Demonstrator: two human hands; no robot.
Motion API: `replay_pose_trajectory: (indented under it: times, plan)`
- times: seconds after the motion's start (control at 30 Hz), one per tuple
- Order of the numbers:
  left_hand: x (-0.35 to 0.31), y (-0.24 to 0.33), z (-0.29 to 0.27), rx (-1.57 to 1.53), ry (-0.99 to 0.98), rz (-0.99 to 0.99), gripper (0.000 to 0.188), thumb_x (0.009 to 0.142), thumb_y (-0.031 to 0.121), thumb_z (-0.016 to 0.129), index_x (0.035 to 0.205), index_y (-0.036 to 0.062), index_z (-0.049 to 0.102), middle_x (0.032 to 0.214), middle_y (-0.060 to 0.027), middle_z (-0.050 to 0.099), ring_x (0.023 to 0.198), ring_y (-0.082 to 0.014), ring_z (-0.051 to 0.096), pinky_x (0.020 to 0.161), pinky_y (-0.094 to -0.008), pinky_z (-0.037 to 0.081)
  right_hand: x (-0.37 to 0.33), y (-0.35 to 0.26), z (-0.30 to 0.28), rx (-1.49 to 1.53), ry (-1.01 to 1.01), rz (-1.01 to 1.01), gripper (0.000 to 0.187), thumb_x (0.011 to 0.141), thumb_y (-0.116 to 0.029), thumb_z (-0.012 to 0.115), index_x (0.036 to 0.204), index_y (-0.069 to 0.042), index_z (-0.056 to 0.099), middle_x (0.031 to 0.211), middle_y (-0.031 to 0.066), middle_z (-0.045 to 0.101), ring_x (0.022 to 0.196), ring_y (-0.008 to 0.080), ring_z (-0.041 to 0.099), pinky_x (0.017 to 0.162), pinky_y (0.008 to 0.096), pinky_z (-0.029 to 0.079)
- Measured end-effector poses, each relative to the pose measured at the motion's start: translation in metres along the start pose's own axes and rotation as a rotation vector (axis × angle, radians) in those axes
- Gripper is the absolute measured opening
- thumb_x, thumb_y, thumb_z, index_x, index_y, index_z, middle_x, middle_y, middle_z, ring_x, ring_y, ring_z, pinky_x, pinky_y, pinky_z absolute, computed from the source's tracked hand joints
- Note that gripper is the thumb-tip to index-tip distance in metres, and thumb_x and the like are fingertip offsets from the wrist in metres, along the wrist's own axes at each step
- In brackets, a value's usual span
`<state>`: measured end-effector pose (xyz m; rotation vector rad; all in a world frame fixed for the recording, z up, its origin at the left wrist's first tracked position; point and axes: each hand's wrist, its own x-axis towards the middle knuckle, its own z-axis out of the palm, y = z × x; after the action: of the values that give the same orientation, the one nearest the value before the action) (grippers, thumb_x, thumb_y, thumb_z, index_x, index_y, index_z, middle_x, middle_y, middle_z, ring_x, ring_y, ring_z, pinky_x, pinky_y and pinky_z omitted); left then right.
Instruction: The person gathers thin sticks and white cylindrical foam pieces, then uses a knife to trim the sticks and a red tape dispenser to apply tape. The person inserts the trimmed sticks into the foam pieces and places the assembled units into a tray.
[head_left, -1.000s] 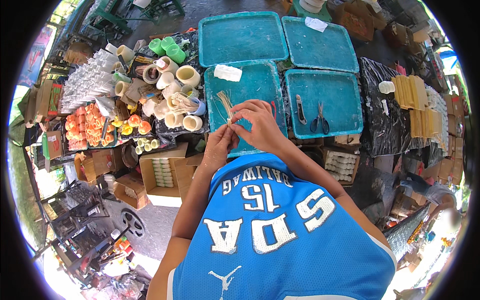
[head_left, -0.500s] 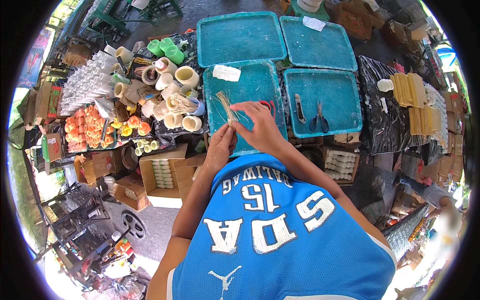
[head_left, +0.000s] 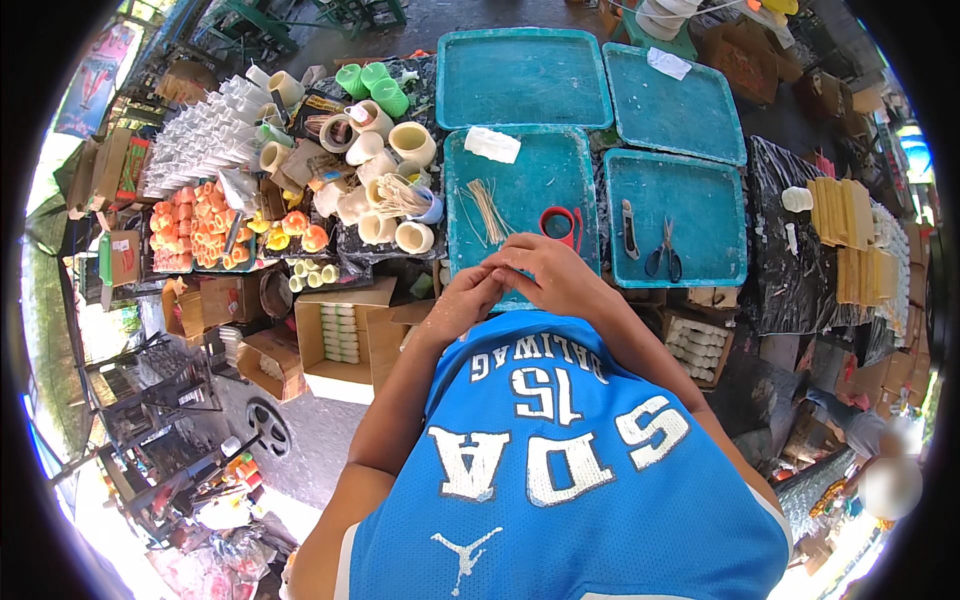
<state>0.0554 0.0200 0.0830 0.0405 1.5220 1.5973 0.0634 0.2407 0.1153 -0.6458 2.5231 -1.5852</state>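
A table [head_left: 785,285] covered in black sheeting is occupied across its middle by four teal trays [head_left: 525,82], set two by two with narrow gaps between their edges. Open room is offered across the back left tray and along the strip of black sheeting to the right of the front right tray. That strip is bounded by yellow sheets [head_left: 838,212], piled in at least two stacks near the table's right edge. Toward the left edge, space is taken up by orange cups [head_left: 205,228] and cream cups [head_left: 412,143], too overlapped to be counted surely, and by three green cups [head_left: 388,97].

Over the front left tray's near edge, the left hand [head_left: 468,300] and the right hand [head_left: 542,268] are held together, fingertips meeting. The grip of each is curled inward; whether anything is grasped cannot be told. One bundle of pale strands [head_left: 487,212] is seen just beyond the fingers, within the front left tray, its loose ends fanned toward the back left corner. One pair of scissors [head_left: 665,250] is laid near the front right tray's near edge, and one utility knife [head_left: 628,228] near its left edge.
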Motion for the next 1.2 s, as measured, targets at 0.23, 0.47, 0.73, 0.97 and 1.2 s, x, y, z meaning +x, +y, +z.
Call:
replay_pose_trajectory:
  times: [0.23,0.47,0.73,0.97,1.2]
  plan:
    - [-0.019,-0.014,-0.022,-0.467,-0.28,0.004,0.036,0.117,0.039,0.051,0.111,0.0057,0.065,0.076,0.0087,0.038,0.063,-0.0044,0.031,0.058,-0.0235,0.027,0.006,0.0,0.004,0.174,-0.121,-0.011,0.01,0.097,-0.006,0.073,0.103,0.002,0.076,0.093,0.0175,0.074,0.087,0.0367,0.073,0.077,0.0415,0.057]
    - [-0.028,-0.02,-0.063,-0.205,-0.139,-0.139,0.034,0.117,0.042,0.052,0.105,0.0111,0.064,0.075,0.0102,0.038,0.062,-0.0031,0.031,0.054,-0.0236,0.024,0.011,0.027,0.011,0.233,0.036,0.199,0.01,0.098,-0.006,0.076,0.102,0.003,0.078,0.094,0.0155,0.078,0.085,0.0228,0.075,0.076,0.0341,0.057]
    - [-0.037,-0.071,-0.087,0.754,0.318,0.212,0.037,0.114,0.037,0.054,0.123,0.0023,0.062,0.106,-0.0103,0.064,0.099,-0.0273,0.06,0.089,-0.0411,0.048,-0.001,0.047,0.05,0.166,0.054,0.185,0.011,0.097,-0.008,0.077,0.102,0.002,0.077,0.094,0.0174,0.077,0.084,0.0274,0.075,0.075,0.0366,0.058]
    - [-0.026,-0.049,-0.036,0.501,0.199,0.265,0.039,0.114,0.033,0.056,0.132,-0.001,0.061,0.114,-0.0197,0.07,0.105,-0.0309,0.065,0.097,-0.0407,0.051,0.001,0.033,0.07,0.175,0.035,0.097,0.012,0.097,-0.008,0.076,0.103,0.003,0.077,0.095,0.0192,0.077,0.083,0.0326,0.076,0.073,0.0388,0.058]
    - [-0.024,-0.043,-0.055,0.707,0.282,0.207,0.025,0.111,0.025,0.058,0.108,0.0024,0.068,0.082,-0.0163,0.069,0.07,-0.0313,0.064,0.068,-0.0428,0.051,-0.009,0.06,0.079,0.419,0.067,0.531,0.018,0.102,-0.014,0.074,0.108,0.003,0.078,0.09,0.0109,0.078,0.079,0.0142,0.071,0.071,0.0313,0.056]
